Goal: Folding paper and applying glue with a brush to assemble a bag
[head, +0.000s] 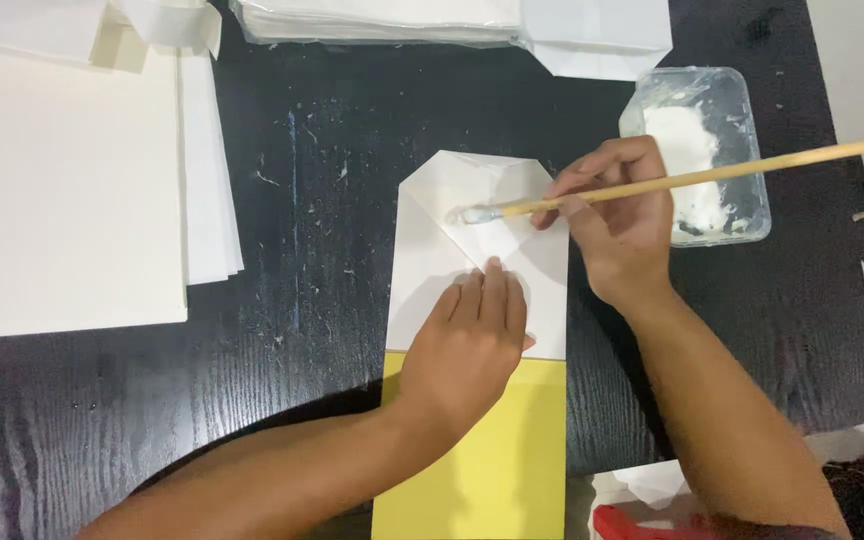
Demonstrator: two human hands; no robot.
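The left hand point(472, 340) lay palm down on the folded paper bag point(477, 300), its fingers point(492, 290) stretched out flat and close together, pressing the white folded part just above the line where the bag's white end met its yellow body. The left forearm came in from the near left corner of the worktop point(302, 200) and slanted up toward the middle.

The right hand point(622, 220) was at the bag's right edge, wrist bent inward, its fingers closed in a pinch on a long wooden brush point(712, 175). The brush's handle ran out to the right and slightly upward, passing over the plastic tub, while its white-coated tip point(474, 214) touched the folded triangular flap near the far end of the bag. The right forearm ran down toward the near right corner.

The bag lay lengthwise in the middle of the dark wood-grain worktop, white folded end pointing to the far edge, yellow end reaching over the near edge. Just right of the right hand stood a clear plastic tub point(712, 150) with white paste inside, near the right edge of the worktop. A thick stack of white sheets point(62, 190) filled the far left corner, and another pile of folded white paper point(452, 25) lay along the far edge. Something red point(632, 522) showed at the near edge, under the right forearm.
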